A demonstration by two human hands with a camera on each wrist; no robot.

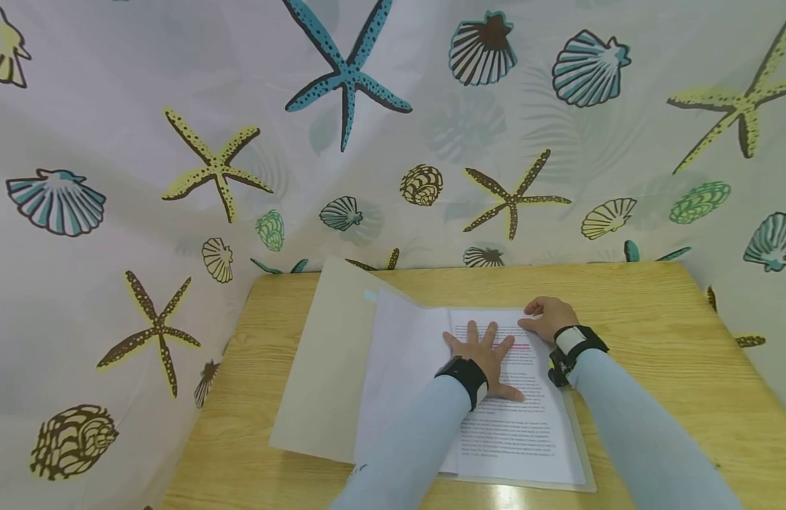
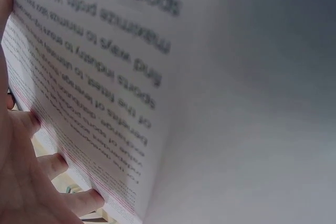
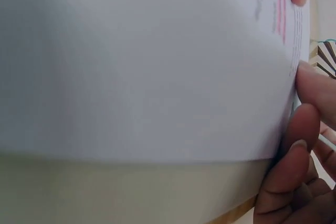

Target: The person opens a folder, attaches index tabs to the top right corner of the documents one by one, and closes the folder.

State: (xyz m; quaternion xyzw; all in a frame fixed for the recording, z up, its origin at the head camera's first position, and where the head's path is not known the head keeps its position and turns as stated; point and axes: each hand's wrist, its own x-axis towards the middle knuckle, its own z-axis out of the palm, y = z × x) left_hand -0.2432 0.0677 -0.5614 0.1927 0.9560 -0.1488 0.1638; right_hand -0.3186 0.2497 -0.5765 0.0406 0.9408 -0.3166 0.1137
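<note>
An open cream folder lies on the table with a printed page on its right side, two lines marked in pink. My left hand rests on the upper part of this page, fingers spread wide. At the page's top right corner, my right hand pinches the paper's edge. The right wrist view shows its thumb on the printed side and curled fingers at the edge beside the folder. In the left wrist view, straight fingers touch the text.
A blank white sheet lies left of the printed page, partly over the raised left cover. The wooden table meets a curtain printed with shells and starfish at the back and sides. Both wrists wear dark straps.
</note>
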